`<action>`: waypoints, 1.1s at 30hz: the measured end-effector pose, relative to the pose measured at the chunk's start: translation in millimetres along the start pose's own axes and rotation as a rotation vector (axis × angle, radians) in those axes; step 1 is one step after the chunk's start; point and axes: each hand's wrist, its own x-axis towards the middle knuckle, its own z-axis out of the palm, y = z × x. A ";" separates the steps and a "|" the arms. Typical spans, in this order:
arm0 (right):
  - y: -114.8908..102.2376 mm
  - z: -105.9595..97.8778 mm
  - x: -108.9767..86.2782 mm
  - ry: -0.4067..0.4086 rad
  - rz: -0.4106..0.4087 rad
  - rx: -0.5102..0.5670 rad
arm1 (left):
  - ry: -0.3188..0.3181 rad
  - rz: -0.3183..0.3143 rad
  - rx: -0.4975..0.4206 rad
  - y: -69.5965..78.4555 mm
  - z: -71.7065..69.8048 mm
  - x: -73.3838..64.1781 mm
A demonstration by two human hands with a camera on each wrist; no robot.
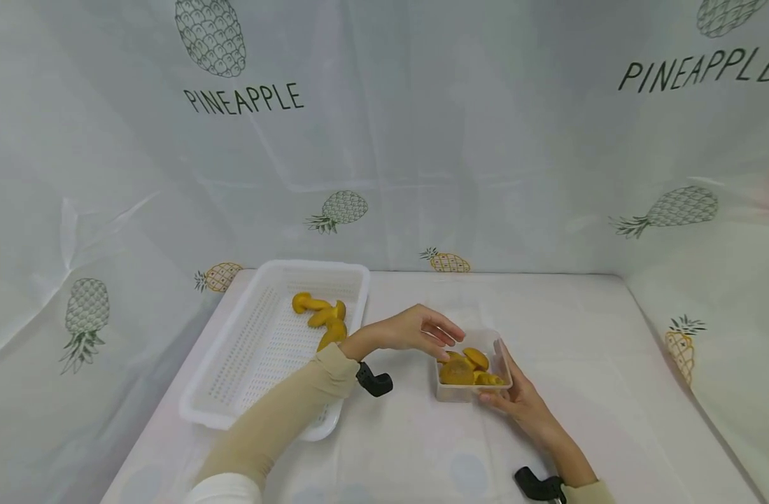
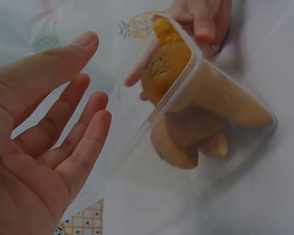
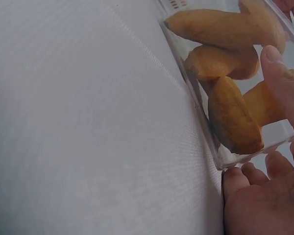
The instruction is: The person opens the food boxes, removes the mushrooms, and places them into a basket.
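Pineapple-printed sheeting backs a white table, where the right hand grips a clear box of yellow mushrooms from its right side. Loose-fingered and empty, the left hand hovers at the box's left rim, the nearer hand to the white basket farther left.

"PINEAPPLE" printed twice on the white sheet

The clear, open-topped plastic box stands upright before me, gripped at its side by my right hand, with several mustard-yellow mushrooms piled inside at differing angles, visible through its walls.
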 end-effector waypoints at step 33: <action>0.6 -2.9 -1.1 -0.029 -0.008 0.013 | -0.287 -0.076 0.140 -15.3 15.7 33.2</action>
